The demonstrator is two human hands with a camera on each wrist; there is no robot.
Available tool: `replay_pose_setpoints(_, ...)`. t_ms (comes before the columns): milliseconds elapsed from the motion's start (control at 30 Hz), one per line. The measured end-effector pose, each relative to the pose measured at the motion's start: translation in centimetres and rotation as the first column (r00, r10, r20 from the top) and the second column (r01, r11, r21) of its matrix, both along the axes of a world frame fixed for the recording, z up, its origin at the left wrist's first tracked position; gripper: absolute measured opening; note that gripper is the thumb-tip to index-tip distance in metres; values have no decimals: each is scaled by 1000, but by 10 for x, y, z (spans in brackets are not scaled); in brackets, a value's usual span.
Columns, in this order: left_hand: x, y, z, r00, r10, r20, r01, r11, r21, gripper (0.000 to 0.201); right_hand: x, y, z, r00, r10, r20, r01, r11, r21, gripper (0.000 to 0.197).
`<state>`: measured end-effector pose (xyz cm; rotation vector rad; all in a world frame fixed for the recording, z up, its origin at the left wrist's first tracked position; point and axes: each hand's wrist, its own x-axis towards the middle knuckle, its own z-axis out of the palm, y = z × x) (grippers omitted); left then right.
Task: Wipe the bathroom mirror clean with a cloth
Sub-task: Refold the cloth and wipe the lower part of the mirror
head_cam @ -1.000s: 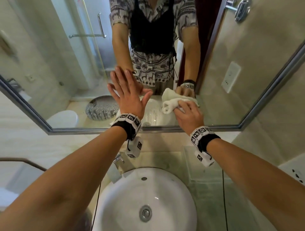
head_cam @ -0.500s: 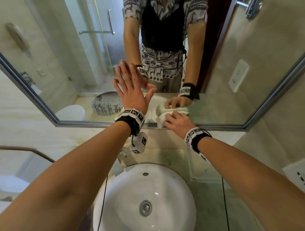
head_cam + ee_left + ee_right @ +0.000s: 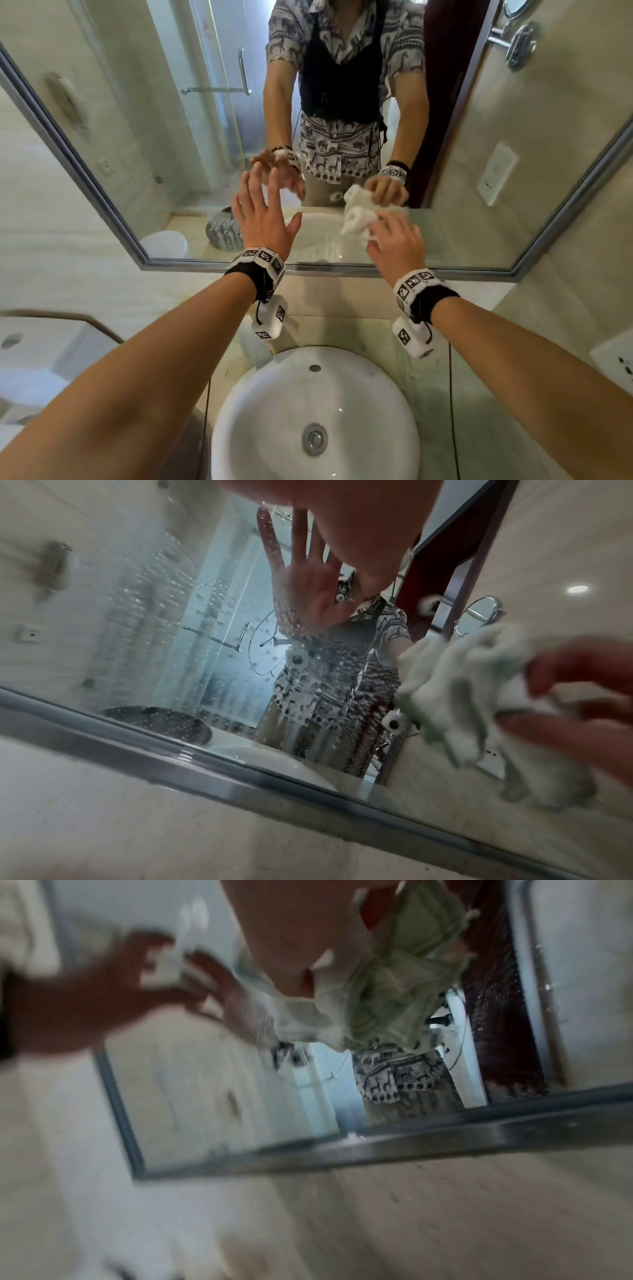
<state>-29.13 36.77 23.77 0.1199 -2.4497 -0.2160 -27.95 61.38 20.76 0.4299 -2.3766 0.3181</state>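
Observation:
The wall mirror (image 3: pixel 144 113) has a grey metal frame and hangs above the basin. In the left wrist view its glass (image 3: pixel 164 610) is beaded with water drops. My right hand (image 3: pixel 394 246) grips a bunched white cloth (image 3: pixel 356 219) and presses it on the lower middle of the glass, a little above the bottom frame rail. The cloth (image 3: pixel 459 696) shows crumpled beside my right hand's fingers (image 3: pixel 582 696), and again as the cloth (image 3: pixel 394 988) in the right wrist view. My left hand (image 3: pixel 263 212) is open with spread fingers, left of the cloth. I cannot tell whether its fingertips touch the glass.
A round white basin (image 3: pixel 274 428) sits directly below my arms on a pale stone counter (image 3: pixel 486 411). A wall socket (image 3: pixel 616 363) is at the right edge and a white toilet (image 3: pixel 27 377) at the left. The mirror's bottom rail (image 3: pixel 445 272) runs just under both wrists.
My right hand took the cloth down to the bottom rail, then back up a little. My left hand, earlier flat on the glass, now looks tilted with its fingers blurred.

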Motion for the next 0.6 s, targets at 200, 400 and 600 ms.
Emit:
replay_pose_setpoints(200, -14, -28, 7, 998, -17, -65, 18, 1000, 7, 98, -17, 5, 33, 972, -217, -89, 171, 916, -364, 23)
replay_pose_setpoints(400, -30, -32, -2, 992, -18, -126, 15, 1000, -25, 96, -26, -32, -1, 955, -289, -71, 265, 935, -235, 30)
replay_pose_setpoints(600, -36, -35, -8, 984, -26, -174, 18, 999, -44, 94, -32, -38, -33, 979, -16, -205, 35, 995, 89, 33)
